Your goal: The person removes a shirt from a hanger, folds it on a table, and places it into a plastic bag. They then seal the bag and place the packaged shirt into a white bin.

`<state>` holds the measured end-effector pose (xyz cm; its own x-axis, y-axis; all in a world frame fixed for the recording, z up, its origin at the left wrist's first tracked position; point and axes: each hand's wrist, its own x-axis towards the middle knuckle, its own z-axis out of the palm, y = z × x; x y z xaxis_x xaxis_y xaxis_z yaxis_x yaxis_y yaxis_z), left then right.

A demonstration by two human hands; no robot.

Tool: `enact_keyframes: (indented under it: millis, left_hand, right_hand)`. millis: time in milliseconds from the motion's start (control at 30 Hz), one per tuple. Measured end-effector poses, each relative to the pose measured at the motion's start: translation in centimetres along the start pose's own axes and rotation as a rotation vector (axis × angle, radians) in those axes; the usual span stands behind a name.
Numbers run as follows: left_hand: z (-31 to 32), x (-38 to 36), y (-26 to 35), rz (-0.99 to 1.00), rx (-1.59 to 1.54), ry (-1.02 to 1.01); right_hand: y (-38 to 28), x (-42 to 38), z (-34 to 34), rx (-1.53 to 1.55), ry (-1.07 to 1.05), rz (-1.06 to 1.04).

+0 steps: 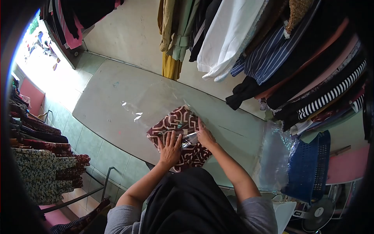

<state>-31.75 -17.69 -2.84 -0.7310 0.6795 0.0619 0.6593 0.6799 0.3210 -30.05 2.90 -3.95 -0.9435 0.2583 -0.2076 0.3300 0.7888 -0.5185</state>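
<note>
A folded maroon cloth [171, 123] with a cream geometric pattern lies on the table, inside or under a clear plastic bag [137, 111] whose loose end spreads beyond it. My left hand [170, 150] rests flat on the cloth with its fingers spread. At the right edge of the bundle, my right hand [205, 135] grips the plastic and the cloth's side, one finger stretched along the edge; its other fingers are partly hidden. More of the same patterned fabric [191, 158] shows between my hands and body.
The grey table [105, 89] runs along the wall. Clear plastic bags [274, 156] lie at its right end beside a blue perforated basket [311, 167]. Clothes [230, 35] hang above the far edge. A rack of garments [43, 171] stands left; a fan [318, 212] sits lower right.
</note>
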Motion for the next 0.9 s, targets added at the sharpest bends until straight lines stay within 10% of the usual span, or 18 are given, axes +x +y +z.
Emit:
enact_keyframes:
  millis: [133,300,500,567,667,900]
  left_hand:
    - [0.1,0.7,-1.5,0.196,0.007,-0.060]
    - [-0.8,0.7,-3.1,0.305,-0.010,-0.084]
    - [0.3,-4.7,-6.5,0.183,0.156,-0.019]
    - [1.2,-5.7,-6.5,-0.103,-0.224,0.334]
    - [1.3,-5.7,-4.5,-0.453,-0.236,0.284]
    - [3.6,-3.0,-1.6,-0.356,-0.475,0.280]
  right_hand:
    - [0.2,-4.3,1.5,0.257,0.258,0.048]
    - [1.5,-9.9,2.7,-0.160,0.395,-0.183]
    - [5.1,-12.8,0.9,0.198,0.449,-0.120]
    - [4.7,-11.0,-0.4,0.275,0.437,-0.092]
    - [3.4,-8.4,-1.8,0.389,0.372,-0.085]
    - [5.2,-7.3,0.7,0.541,0.483,0.012]
